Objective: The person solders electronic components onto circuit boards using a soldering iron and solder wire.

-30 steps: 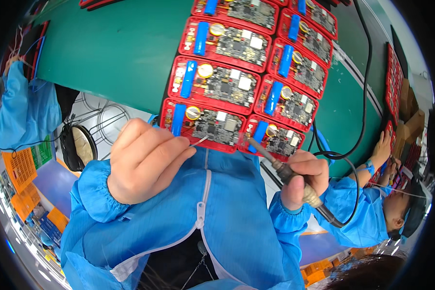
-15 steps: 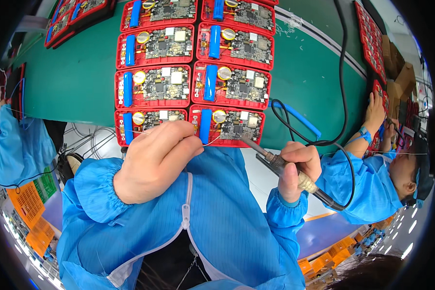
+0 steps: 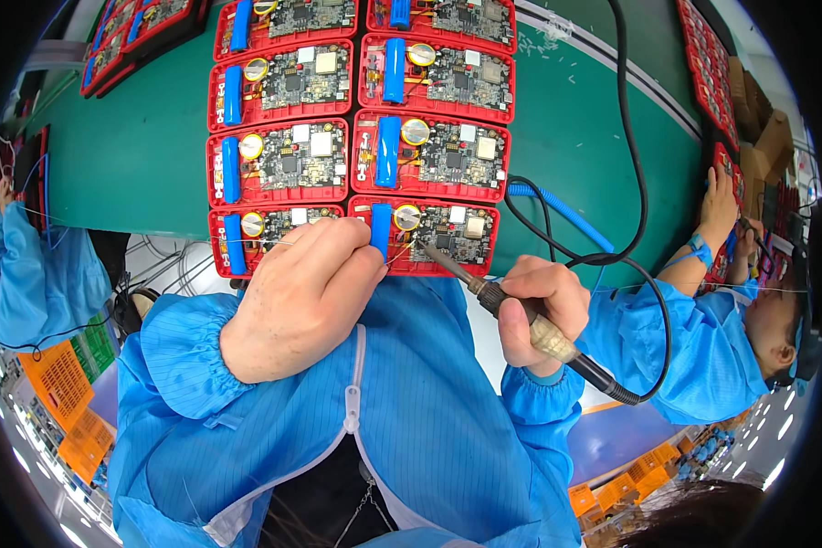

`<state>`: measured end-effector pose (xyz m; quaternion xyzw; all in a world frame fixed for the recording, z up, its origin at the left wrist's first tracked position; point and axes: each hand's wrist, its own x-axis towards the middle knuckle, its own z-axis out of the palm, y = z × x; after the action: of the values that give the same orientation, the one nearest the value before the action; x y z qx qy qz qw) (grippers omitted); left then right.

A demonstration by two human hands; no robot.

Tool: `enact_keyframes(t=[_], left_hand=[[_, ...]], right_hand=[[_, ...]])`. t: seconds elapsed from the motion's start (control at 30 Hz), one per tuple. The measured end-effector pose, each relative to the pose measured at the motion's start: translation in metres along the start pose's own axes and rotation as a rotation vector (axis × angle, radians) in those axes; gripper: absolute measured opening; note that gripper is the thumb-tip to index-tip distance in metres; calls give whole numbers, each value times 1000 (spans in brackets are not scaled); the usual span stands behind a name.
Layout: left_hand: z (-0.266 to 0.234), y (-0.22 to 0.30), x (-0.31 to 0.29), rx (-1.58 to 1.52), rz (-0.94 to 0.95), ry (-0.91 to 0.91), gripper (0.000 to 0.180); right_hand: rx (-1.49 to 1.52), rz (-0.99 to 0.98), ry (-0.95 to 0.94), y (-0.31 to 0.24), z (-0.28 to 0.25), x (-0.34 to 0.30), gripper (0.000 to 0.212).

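My right hand (image 3: 546, 309) is closed around the handle of a soldering iron (image 3: 491, 298). The iron points up and left, with its tip at the circuit board (image 3: 447, 239) in the nearest red casing (image 3: 487, 259) of the right column, just below a round coin cell (image 3: 406, 217). Pinched in my left hand (image 3: 306, 297) is a thin solder wire (image 3: 396, 259), whose short end runs up to the area by the iron's tip. The left fingertips lie beside a blue cylindrical battery (image 3: 381, 228) and partly cover the neighbouring casing (image 3: 217, 265).
Two columns of similar red casings (image 3: 281, 163) cover the green table (image 3: 557, 137). A black cable (image 3: 647, 164) and a blue coiled cord (image 3: 566, 212) lie right of them. Co-workers in blue sleeves (image 3: 50, 274) sit at both sides. White scraps (image 3: 557, 32) lie at the back.
The soldering iron has moved left and up, bringing its tip nearer the coin cell and the solder wire's end. My left hand shifted slightly; the casings appear a little further left.
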<state>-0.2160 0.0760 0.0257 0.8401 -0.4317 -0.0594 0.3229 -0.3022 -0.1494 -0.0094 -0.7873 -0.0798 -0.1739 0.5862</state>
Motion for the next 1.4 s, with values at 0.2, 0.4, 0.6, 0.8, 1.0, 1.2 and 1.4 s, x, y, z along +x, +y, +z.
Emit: enact_keyframes(t=[0.2, 0.4, 0.6, 0.8, 1.0, 1.2, 1.4], left_hand=[[1, -1, 0, 15, 2, 2, 19], [1, -2, 2, 15, 2, 7, 20], [-21, -3, 13, 86, -12, 174, 22], [-20, -14, 38, 184, 18, 206, 21], [-4, -17, 46, 132, 4, 197, 18], [1, -19, 53, 127, -35, 148, 16], [3, -24, 55, 149, -62, 125, 16]], right_hand=[[-17, 18, -4, 1, 1, 1, 15], [-9, 0, 2, 1, 1, 3, 15], [79, -14, 95, -1, -10, 9, 16], [115, 142, 197, 9, -17, 26, 14], [130, 158, 162, 22, -13, 43, 12], [108, 154, 94, 27, -11, 51, 12], [83, 131, 61, 32, -11, 53, 11]])
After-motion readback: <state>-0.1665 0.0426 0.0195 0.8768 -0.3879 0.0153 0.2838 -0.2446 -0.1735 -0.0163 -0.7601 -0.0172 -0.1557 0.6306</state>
